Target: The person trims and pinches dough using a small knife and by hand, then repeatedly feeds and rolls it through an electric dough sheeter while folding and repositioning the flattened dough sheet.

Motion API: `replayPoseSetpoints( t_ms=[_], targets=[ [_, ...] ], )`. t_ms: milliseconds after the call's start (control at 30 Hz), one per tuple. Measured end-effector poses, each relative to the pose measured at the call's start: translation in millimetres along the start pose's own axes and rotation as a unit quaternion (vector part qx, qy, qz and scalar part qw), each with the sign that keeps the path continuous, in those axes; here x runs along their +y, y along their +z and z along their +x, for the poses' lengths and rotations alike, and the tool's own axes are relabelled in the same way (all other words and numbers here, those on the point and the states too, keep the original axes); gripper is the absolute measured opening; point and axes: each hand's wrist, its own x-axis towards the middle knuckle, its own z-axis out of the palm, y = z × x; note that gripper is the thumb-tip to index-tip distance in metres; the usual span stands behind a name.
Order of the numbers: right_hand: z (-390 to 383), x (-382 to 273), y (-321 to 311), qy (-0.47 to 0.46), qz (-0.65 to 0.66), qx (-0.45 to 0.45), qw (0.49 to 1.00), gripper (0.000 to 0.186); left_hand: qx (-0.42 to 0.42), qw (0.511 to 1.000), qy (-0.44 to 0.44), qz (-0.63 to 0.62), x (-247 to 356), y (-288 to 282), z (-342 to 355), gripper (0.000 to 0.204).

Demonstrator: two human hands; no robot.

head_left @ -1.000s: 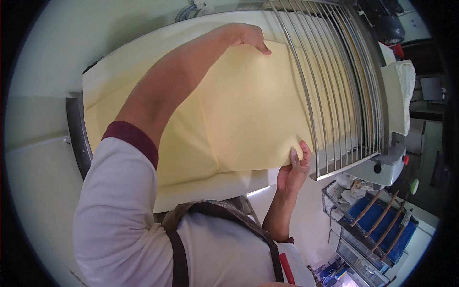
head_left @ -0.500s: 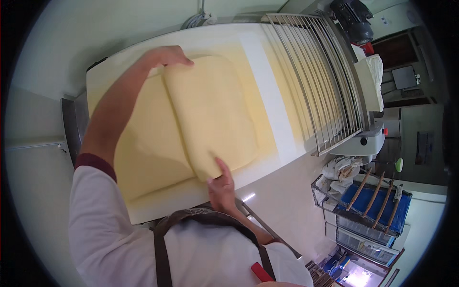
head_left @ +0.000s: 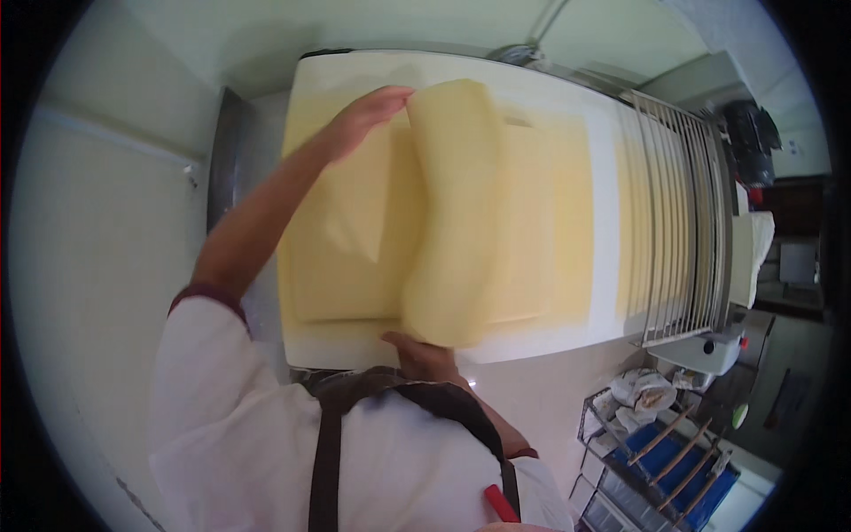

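A thick, pale yellow sheet of dough lies on the white belt. One part of it is raised as a long curved flap, blurred by motion, standing over the flat layer beneath. At the far end of the flap, my left hand pinches its edge. My right hand holds the near end from below, its fingers partly hidden by the dough. More of the flat dough shows to the right of the flap.
Right of the dough, a metal bar guard spans the belt. A dark motor stands at the far right. To the lower right is a rack with a blue tray and wooden sticks. A wall runs behind the belt.
The folded part of the dough was lying flat; now both hands have lifted it into a curved flap, uncovering dough to its right. The whole view has turned and shifted.
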Motion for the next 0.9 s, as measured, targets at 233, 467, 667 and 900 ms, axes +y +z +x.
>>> replayPoseSetpoints(
  t_ms=[233, 467, 667, 900],
  targets=[
    [93.4, 46.3, -50.7, -0.044, 0.012, -0.105, 0.993, 0.021, 0.193, 0.925, -0.176, -0.277, -17.4, 11.6, -162.3, 0.039],
    [201.9, 50.6, -17.6, -0.050, -0.061, -0.038, 0.996, 0.034, 0.254, 0.927, -0.168, -0.217, -22.5, 25.6, -165.6, 0.031],
    [103.4, 6.5, 24.3, -0.082, -0.075, -0.220, 0.969, 0.084, 0.149, 0.940, -0.288, -0.107, -8.1, 48.9, -225.6, 0.030],
    [65.0, -1.0, 24.5, -0.079, -0.034, -0.036, 0.996, 0.060, 0.115, 0.925, -0.327, -0.155, 36.1, 55.6, -210.3, 0.032]
  ],
)
